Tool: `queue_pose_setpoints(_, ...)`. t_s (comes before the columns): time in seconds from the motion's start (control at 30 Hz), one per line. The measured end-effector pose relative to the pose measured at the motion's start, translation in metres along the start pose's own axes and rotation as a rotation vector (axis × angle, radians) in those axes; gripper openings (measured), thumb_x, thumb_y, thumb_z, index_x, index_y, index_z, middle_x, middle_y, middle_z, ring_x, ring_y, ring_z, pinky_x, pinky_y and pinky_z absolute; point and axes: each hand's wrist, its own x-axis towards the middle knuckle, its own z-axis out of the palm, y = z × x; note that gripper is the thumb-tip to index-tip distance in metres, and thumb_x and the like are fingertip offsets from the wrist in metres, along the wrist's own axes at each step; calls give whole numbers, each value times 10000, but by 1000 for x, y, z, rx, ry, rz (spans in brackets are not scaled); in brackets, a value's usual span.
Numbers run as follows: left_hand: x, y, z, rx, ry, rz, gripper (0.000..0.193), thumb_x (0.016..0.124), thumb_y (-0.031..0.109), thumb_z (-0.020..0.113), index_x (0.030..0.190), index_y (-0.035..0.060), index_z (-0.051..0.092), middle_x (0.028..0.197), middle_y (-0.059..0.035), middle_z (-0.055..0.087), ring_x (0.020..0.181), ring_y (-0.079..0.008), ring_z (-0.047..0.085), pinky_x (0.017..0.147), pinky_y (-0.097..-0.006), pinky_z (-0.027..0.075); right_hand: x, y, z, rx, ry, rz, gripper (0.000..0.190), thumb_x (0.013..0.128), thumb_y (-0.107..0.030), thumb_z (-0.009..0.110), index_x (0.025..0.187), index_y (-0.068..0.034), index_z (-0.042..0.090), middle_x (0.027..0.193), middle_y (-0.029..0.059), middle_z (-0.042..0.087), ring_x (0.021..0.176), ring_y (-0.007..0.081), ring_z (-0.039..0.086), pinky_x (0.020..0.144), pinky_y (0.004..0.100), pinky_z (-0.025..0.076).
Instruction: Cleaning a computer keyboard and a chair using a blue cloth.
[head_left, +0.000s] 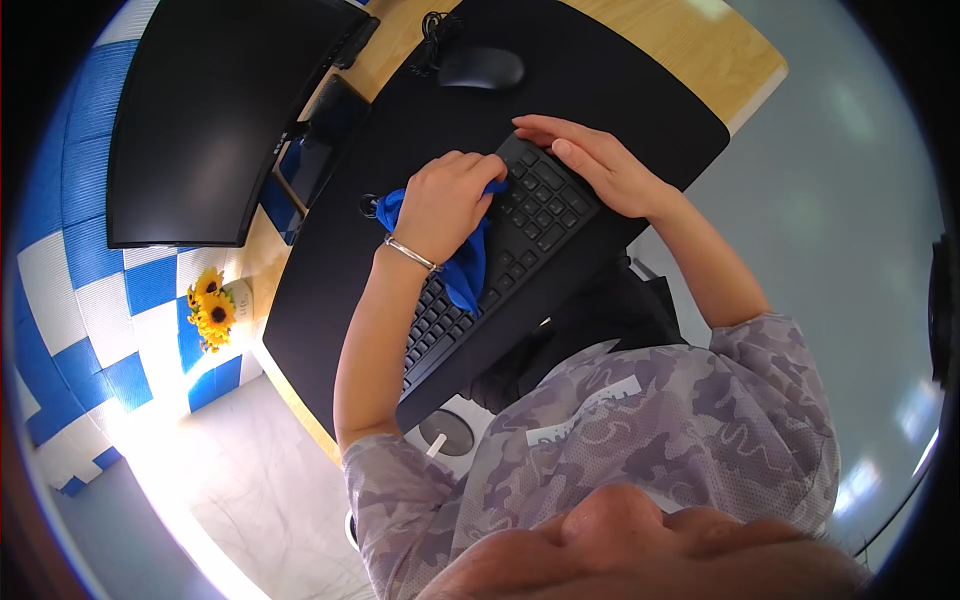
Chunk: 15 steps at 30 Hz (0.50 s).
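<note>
A black computer keyboard (529, 197) lies at a slant on a black desk mat (615, 82). My left hand (442, 196), with a silver bracelet at the wrist, presses a bunched blue cloth (466, 262) onto it near the number pad. Some cloth shows between thumb and fingers, and one corner hangs over the keys towards me. My right hand (607, 166) grips the keyboard's right end, its thumb by the rim and its fingers round the far corner. My left forearm covers part of the letter keys.
Beyond the keyboard rest a black mouse (481, 67) and a coiled black cable (435, 37). A monitor (210, 112) stands at the left on its glossy base (322, 135). Sunflowers (213, 307) in a white pot (241, 300) sit at the wooden desk's (675, 37) left edge.
</note>
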Motion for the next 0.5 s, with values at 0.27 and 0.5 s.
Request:
queue_pose_setpoints(0.27, -8, 19, 11, -61, -23, 87, 250, 712, 26, 729, 916, 122, 620, 859, -47, 647, 861, -259, 630, 756, -372, 515, 0, 3, -1, 3, -9, -9, 461, 1068, -285, 409, 1433, -11, 471, 1305, 153, 606, 1242, 249, 561, 1088, 361, 408)
queue_pose_setpoints(0.5, -19, 41, 20, -149, -32, 186, 238, 702, 63, 743, 902, 135, 634, 837, -27, 635, 854, -237, 630, 756, -353, 501, 0, 5, 0, 0, -3, -5, 448, 1069, -270, 410, 1437, -21, 472, 1316, 142, 602, 1243, 236, 555, 1093, 359, 402)
